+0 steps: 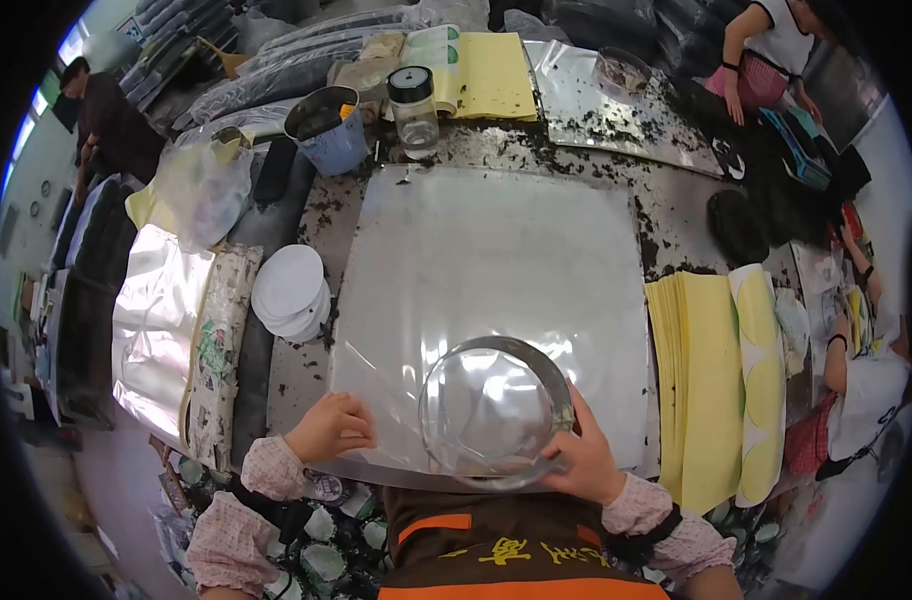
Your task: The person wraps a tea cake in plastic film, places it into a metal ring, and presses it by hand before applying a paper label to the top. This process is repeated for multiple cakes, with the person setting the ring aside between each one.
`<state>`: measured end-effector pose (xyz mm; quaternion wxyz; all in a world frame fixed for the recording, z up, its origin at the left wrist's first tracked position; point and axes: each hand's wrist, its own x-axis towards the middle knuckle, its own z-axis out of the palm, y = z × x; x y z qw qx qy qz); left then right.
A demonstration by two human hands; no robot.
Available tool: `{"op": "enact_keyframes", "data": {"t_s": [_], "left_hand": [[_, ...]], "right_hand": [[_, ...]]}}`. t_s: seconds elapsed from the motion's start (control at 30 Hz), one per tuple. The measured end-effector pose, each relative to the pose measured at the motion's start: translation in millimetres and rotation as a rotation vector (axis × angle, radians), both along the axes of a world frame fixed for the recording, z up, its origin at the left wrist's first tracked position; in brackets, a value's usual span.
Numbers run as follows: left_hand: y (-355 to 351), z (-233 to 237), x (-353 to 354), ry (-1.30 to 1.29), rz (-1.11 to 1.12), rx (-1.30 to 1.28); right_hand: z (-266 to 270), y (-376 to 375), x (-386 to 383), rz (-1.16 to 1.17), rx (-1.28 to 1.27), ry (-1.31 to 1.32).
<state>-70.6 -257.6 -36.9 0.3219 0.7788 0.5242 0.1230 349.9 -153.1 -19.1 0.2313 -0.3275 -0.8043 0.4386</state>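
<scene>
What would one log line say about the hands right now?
left hand: resting on clear plastic film | right hand: gripping round shiny metal ring | beneath: square silver metal sheet

Bright, even light under a strong fisheye bend.
We saw the shiny sheet [496, 260] sharp, with white glare across it and on the glass bowl [491, 410] at its near edge. Far left of the sheet a window [48, 90] burned out blue-white and foil [161, 320] flared. Away from the sheet everything curved and sank into a black rim.
</scene>
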Motion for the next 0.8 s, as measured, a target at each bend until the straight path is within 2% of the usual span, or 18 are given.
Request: {"op": "enact_keyframes", "data": {"t_s": [0.13,0.17,0.23,0.3,0.37,0.43,0.5,0.6,0.7,0.73,0.77,0.8], "left_hand": [[12.6,13.0,9.2,0.032,0.028,-0.066],[23.5,25.9,13.3,-0.028,0.147,0.0],[49.5,65.7,24.9,-0.156,0.374,0.139],[36.6,97.4,28.7,-0.141,0.294,0.105],[15.4,102.8,36.3,-0.078,0.2,0.148],[0.9,74.8,44.8,-0.028,0.131,0.206],[-3.4,23.6,42.5,-0.045,0.083,0.173],[7.5,4.4,38.7,0.015,0.092,0.081],[16.6,43.6,29.1,0.076,0.056,-0.051],[23.3,55.3,21.5,0.009,0.145,0.008],[32.5,60.0,11.2,-0.062,0.23,0.064],[43.6,53.4,-5.6,-0.102,0.345,0.192]], "right_hand": [[23.7,-14.6,-2.2,0.317,0.235,-0.009],[19.7,-21.5,-22.3,0.417,0.267,-0.011],[14.5,-22.1,-53.3,0.586,0.117,-0.135],[12.7,-15.3,-71.7,0.715,-0.278,-0.364],[-7.0,2.5,-49.8,0.265,0.128,-0.2],[-22.0,31.3,-46.8,-0.069,0.19,-0.033],[-30.9,42.2,-61.8,-0.322,-0.136,0.128],[-63.5,37.4,-34.1,-0.17,0.297,-0.189],[-52.0,-31.6,20.6,-0.068,0.358,-0.265],[-47.4,-50.5,41.6,0.112,0.365,-0.248],[-27.2,-56.8,58.4,0.262,0.25,-0.106],[-15.5,-63.3,70.5,0.299,0.253,-0.198]]}}
